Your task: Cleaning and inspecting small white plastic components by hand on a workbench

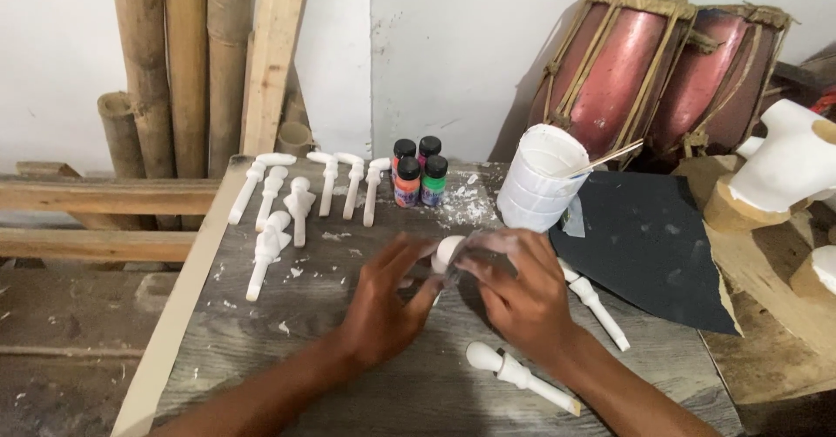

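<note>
My left hand (383,302) and my right hand (522,293) meet over the middle of a grey wooden table (287,341). Together they hold a small white rounded piece (448,252). The right hand also presses a grey scrap, likely sandpaper (488,250), against it. Two white carved pegs lie close to my right hand: one (596,302) just past the wrist, one (518,374) near the table's front edge.
Several white carved pieces (296,202) lie in rows at the table's back left. Small paint bottles (418,171) stand behind my hands, beside a white cup (542,178) with a stick. A dark sheet (649,245) lies right. Bamboo poles (187,71) and drums (662,67) lean behind.
</note>
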